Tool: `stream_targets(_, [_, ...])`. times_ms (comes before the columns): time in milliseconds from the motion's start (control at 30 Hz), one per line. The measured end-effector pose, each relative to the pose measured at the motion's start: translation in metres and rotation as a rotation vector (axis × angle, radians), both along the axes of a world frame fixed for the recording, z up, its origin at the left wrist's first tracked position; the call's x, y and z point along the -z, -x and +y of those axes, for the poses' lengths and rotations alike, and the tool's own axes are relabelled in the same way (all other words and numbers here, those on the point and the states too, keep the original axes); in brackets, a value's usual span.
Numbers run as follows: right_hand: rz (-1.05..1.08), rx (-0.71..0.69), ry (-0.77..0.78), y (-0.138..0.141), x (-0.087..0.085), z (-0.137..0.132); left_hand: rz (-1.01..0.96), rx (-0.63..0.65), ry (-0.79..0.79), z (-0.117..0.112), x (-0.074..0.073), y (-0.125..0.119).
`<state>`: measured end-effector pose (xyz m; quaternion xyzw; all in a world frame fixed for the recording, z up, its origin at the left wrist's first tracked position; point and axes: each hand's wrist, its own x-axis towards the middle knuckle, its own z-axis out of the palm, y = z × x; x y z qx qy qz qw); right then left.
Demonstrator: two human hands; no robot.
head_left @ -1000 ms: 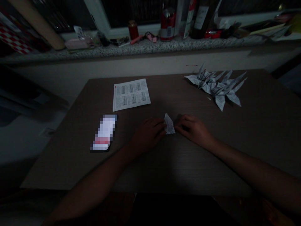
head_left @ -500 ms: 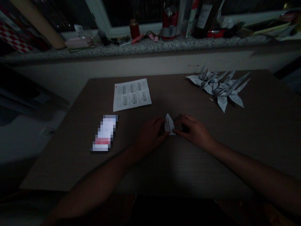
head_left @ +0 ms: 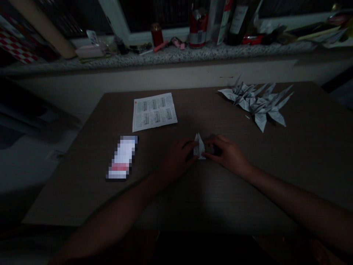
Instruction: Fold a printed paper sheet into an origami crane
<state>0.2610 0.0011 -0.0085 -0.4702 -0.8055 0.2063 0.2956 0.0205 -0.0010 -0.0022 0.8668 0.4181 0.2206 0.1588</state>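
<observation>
A small folded piece of printed paper point(head_left: 200, 150), pointed at its far end, lies on the table between my hands. Two tips show at that end, with a narrow gap between them. My left hand point(head_left: 179, 156) grips its left edge, thumb near the bottom and fingers higher up. On the opposite edge, my right hand point(head_left: 224, 151) pinches the paper with curled fingers. Several folded paper cranes point(head_left: 259, 101) sit clustered at the table's far right. A flat printed sheet point(head_left: 154, 112) lies beyond my left hand.
The brown table point(head_left: 220, 198) holds a phone point(head_left: 121, 158) with a lit, blurred screen on the left. Behind it runs a speckled stone sill point(head_left: 165, 55) with a red can point(head_left: 198, 29), a dark bottle point(head_left: 237, 24), a red jar point(head_left: 157, 35) and clutter.
The far point of the folded paper has parted into two tips, and its left side lies more open. My left fingers have shifted slightly over it; the right hand has barely moved.
</observation>
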Motion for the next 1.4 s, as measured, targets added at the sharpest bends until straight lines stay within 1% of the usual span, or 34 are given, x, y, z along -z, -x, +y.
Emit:
stream_targets(133, [0.010, -0.009, 0.019, 0.000, 0.000, 0.001, -0.060, 0.011, 0.084, 0.000, 0.001, -0.002])
stream_targets(300, [0.053, -0.023, 0.043, -0.001, 0.002, 0.002, -0.183, -0.043, 0.186, 0.004, 0.002, -0.001])
stream_targets(367, [0.067, -0.042, 0.041, -0.001, 0.002, 0.001, -0.205, -0.062, 0.214, 0.006, 0.003, -0.001])
stream_targets(433, [0.077, -0.071, 0.041, -0.001, 0.002, 0.001, -0.184, -0.061, 0.205, 0.007, 0.003, 0.000])
stream_targets(600, [0.084, -0.141, 0.035, -0.002, 0.003, 0.002, -0.121, -0.009, 0.150, 0.009, 0.005, 0.002])
stream_targets(700, [0.083, -0.191, -0.001, -0.003, 0.006, 0.003, -0.115, 0.001, 0.124, 0.008, 0.005, 0.002])
stream_targets(900, [0.075, -0.217, -0.085, -0.006, 0.010, 0.003, -0.133, 0.005, 0.122, 0.007, 0.002, 0.002])
stream_targets(1067, [0.029, -0.221, -0.120, -0.005, 0.008, 0.000, -0.167, 0.027, 0.150, 0.008, -0.002, 0.005])
stream_targets(1167, [0.000, -0.234, -0.138, -0.005, 0.006, -0.002, -0.114, 0.035, 0.134, 0.009, -0.002, 0.007])
stream_targets(1267, [-0.010, -0.257, -0.160, -0.005, 0.005, -0.002, -0.039, 0.049, 0.085, 0.009, -0.001, 0.007])
stream_targets(1400, [-0.047, -0.307, -0.157, -0.008, 0.006, -0.001, 0.045, 0.080, 0.042, 0.008, -0.001, 0.007])
